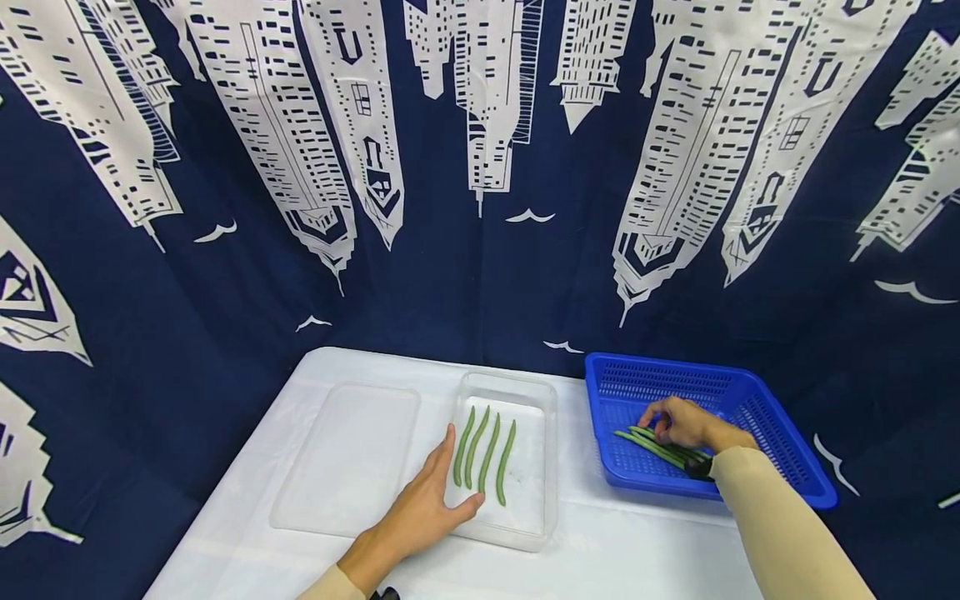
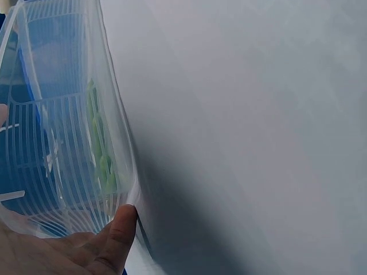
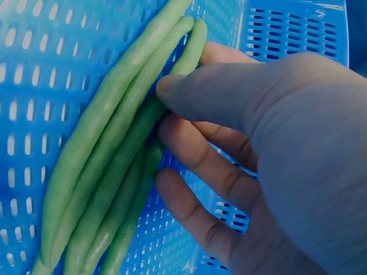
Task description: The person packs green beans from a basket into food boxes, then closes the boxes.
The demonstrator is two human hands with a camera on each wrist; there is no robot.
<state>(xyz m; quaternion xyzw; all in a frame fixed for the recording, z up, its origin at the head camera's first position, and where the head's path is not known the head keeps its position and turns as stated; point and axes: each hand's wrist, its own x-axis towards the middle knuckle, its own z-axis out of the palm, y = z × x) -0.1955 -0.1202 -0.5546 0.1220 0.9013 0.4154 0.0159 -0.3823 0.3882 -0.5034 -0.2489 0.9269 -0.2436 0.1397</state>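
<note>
Several green beans [image 1: 490,454] lie side by side, lengthwise, in a clear plastic container [image 1: 551,475] at the table's middle. My left hand [image 1: 431,504] is at the container's left side, its thumb and fingers spread. In the left wrist view, the thumb [image 2: 122,229] touches the container's edge. At the right, my right hand [image 1: 684,423] reaches into a blue basket [image 1: 663,379] holding more green beans [image 3: 97,132]. There its thumb and index finger pinch one green bean [image 3: 194,46] near the end, while the other fingers lie loosely curled beside the pile.
A flat translucent lid [image 1: 345,458] lies left of the container on the white table [image 1: 240,500]. Behind the table hangs a dark blue cloth [image 1: 442,283] printed with white buildings. The basket's raised walls surround my right hand.
</note>
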